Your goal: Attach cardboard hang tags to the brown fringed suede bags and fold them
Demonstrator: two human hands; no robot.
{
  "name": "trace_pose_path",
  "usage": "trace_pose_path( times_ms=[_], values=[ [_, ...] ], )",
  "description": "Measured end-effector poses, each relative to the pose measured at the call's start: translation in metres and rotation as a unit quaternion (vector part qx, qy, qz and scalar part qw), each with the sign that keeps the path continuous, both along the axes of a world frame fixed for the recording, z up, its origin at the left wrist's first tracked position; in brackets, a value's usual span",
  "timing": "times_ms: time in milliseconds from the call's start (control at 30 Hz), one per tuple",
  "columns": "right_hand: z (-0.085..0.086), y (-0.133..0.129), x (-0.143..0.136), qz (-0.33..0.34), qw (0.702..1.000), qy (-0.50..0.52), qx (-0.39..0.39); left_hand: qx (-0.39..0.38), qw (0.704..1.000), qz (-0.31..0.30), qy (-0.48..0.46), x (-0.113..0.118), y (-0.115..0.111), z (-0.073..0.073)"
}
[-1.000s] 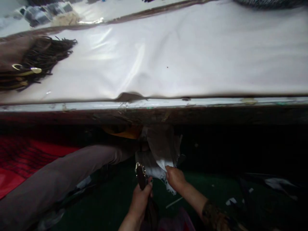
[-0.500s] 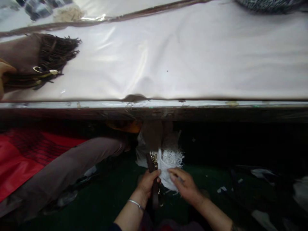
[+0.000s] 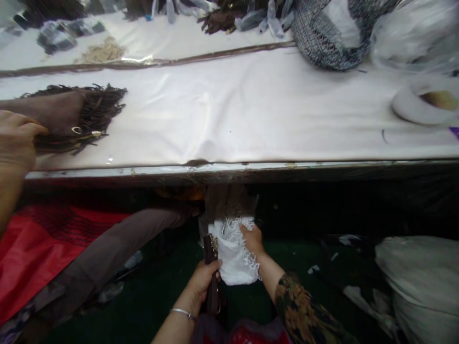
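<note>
Left hand [image 3: 202, 279] is gripping a dark brown strap [image 3: 209, 251] with gold-coloured fittings [image 3: 215, 242], thumb folded over it, just beside a white fringed cloth [image 3: 233, 267] that is lying lower than the table [image 3: 272, 110]. Right hand [image 3: 254, 241] is touching the cloth's fringe; whether its fingers are pinching cannot be told. Up on the tabletop, another person's hand [image 3: 16, 143] is resting on a brown fringed piece [image 3: 57, 111] at left.
</note>
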State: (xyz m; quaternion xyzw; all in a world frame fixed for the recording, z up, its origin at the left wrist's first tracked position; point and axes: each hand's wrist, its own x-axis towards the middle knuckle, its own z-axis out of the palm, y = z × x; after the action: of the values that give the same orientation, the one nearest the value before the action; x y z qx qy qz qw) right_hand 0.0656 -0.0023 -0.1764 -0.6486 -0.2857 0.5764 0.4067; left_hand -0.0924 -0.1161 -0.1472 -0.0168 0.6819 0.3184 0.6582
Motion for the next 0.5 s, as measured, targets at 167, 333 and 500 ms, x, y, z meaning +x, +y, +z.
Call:
trace_pose_path(
  times_ms=[167,333,500],
  values=[
    [0.058,0.004,0.049,0.024,0.995,-0.079,0.052,0.04,0.993,-0.08,0.079,-0.027,0.022,0.08],
    [0.109,0.003,0.053,0.108,0.989,-0.041,0.095,0.271,0.933,-0.202,-0.121,0.005,0.067,0.153],
    [0.127,0.017,0.035,-0.123,0.982,0.141,-0.018,0.279,0.936,-0.173,-0.13,0.073,0.118,0.122]
  ],
)
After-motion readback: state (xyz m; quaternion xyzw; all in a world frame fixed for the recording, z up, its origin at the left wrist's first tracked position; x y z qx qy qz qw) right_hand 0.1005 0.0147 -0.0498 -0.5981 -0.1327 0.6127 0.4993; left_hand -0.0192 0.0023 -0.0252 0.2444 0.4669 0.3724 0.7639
